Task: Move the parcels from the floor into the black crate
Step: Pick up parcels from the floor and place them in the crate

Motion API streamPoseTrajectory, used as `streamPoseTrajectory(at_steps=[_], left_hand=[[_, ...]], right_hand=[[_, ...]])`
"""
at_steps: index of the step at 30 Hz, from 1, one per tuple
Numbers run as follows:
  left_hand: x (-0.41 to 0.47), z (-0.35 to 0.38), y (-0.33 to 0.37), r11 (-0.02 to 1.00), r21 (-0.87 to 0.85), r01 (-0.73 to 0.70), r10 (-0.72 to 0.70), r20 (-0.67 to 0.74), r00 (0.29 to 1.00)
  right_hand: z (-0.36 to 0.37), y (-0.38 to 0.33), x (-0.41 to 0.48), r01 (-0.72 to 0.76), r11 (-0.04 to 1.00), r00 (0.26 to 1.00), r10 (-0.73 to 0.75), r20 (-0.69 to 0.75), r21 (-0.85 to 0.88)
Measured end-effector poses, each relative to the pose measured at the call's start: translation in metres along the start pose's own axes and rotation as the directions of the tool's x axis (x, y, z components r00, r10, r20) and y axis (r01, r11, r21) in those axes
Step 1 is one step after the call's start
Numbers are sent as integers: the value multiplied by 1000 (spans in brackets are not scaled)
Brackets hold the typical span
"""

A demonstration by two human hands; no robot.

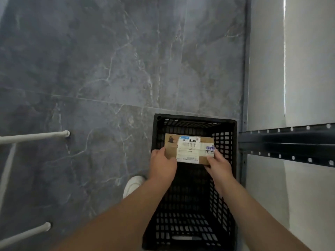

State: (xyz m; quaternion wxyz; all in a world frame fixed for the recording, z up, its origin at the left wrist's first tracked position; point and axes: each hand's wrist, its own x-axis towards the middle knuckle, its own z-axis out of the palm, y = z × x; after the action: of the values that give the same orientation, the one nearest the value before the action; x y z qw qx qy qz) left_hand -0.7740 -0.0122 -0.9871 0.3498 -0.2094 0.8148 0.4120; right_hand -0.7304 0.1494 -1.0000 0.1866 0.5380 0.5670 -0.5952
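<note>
Presently held: a brown cardboard parcel (188, 149) with a white shipping label is gripped at both short ends, the left hand (163, 163) curled round the left end and the right hand (219, 165) round the right end.
Parcel position: it is kept level within the far half of the black crate (195, 119), right of centre in the lower frame; whether it is touching the bottom cannot be told.
Step in hand: the parcel is judged to be mid-lowering and not yet let go.
Next move: it needs to be set flat on the crate bottom, then both grips loosened and the hands drawn straight up.
Edges: the right hand is close to the crate's right lattice wall, and the far wall is just beyond the parcel.
Open room: spare space is seen in the crate's near half.
Surroundings: a white shoe (133, 183) is seen just left of the crate on the grey marbled floor (108, 69); a dark shelf rail (286, 142) is seen just beside the crate's right wall.
</note>
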Motion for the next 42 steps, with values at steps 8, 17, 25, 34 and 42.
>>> streamPoseTrajectory(at_steps=[8, 17, 25, 34, 42], left_hand=[[55, 53, -10, 997, 15, -78, 79, -71, 994], [83, 74, -38, 980, 197, 14, 16, -151, 988], [83, 85, -39, 883, 469, -12, 70, -108, 992], [77, 64, -6, 871, 492, -10, -20, 57, 998], [20, -3, 69, 785, 571, -242, 156, 195, 968]], right_hand=[[14, 14, 84, -38, 989, 999, 34, 29, 140], [50, 13, 130, -13, 1000, 999, 12, 37, 23], [45, 10, 140, 20, 996, 1000, -19, 19, -90], [49, 2, 100, -112, 931, 986, 60, -159, -348], [46, -71, -10, 76, 774, 992, -120, -28, -628]])
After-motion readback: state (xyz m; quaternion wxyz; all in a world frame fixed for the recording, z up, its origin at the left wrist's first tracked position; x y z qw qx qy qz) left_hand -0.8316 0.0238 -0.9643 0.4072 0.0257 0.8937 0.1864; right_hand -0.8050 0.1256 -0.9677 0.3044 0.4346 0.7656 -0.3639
